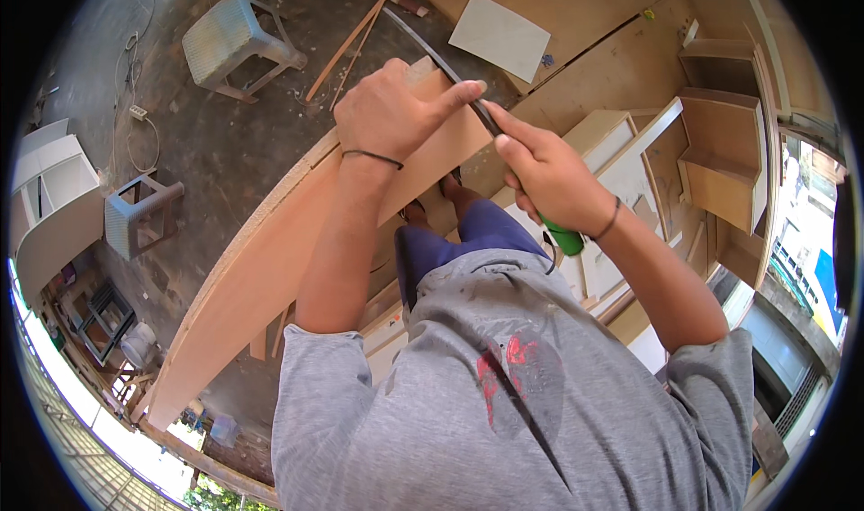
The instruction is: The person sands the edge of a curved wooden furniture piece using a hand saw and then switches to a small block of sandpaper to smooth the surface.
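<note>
My right hand point(553, 169) is closed around the green handle point(565, 241) of a long, narrow, dark metal file point(423, 45). Its blade slants away to the upper left and lies against the end of a long wooden board point(270, 250). Over that end my left hand point(396, 111) grips the board, its thumb stretched out across the file. The board is pale, with a rough edge, and runs down to the lower left, looking curved. My left fingertips are partly hidden behind it.
Blue-white plastic stools point(220, 39) stand on the dark floor to the left, near a power strip point(138, 112) with its cord. Thin wooden strips point(351, 39) and a white panel point(500, 39) lie beyond my hands. Unfinished wooden cabinets point(720, 142) fill the right.
</note>
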{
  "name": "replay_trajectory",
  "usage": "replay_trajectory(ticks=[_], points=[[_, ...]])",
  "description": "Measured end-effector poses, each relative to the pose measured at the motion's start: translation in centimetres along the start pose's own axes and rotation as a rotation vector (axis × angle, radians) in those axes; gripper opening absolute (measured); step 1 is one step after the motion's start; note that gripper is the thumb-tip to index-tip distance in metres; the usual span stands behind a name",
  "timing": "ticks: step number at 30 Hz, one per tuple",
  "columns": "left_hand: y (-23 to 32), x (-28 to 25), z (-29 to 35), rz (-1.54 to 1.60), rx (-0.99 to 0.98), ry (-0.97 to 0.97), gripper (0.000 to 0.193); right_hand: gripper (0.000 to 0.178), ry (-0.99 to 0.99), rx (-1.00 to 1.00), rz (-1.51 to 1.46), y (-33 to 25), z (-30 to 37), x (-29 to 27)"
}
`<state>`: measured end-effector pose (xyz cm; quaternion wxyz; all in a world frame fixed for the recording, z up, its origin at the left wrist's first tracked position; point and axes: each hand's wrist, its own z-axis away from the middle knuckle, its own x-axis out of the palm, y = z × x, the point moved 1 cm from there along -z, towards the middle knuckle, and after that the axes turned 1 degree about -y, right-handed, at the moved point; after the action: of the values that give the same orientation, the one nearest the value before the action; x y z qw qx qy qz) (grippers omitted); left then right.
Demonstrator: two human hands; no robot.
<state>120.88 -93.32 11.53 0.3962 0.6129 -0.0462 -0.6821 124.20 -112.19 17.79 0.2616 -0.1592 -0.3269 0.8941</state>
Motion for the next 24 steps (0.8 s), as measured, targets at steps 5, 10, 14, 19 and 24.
replay_trajectory(ticks=[5,10,14,19,24], points=[[-0.8,1.2,-0.2,-0.079,0.062,0.088,0.088,0.049,-0.01,-0.018,0.073,0.6,-1.9,0.0],[0.1,0.5,0.1,-0.079,0.003,0.002,0.09,0.05,-0.037,-0.012,-0.03,-0.7,0.0,-0.4],[0.0,0.9,0.3,-0.112,0.027,0.027,0.093,0.049,-0.052,-0.006,-0.041,0.9,-1.1,-0.3],[0.0,0.7,0.4,-0.087,0.009,0.006,0.094,0.049,-0.037,-0.012,0.019,0.6,0.8,-0.5],[0.1,0.5,0.3,-0.114,0.015,0.007,0.093,0.049,-0.047,-0.018,0.01,1.9,0.0,-0.2]])
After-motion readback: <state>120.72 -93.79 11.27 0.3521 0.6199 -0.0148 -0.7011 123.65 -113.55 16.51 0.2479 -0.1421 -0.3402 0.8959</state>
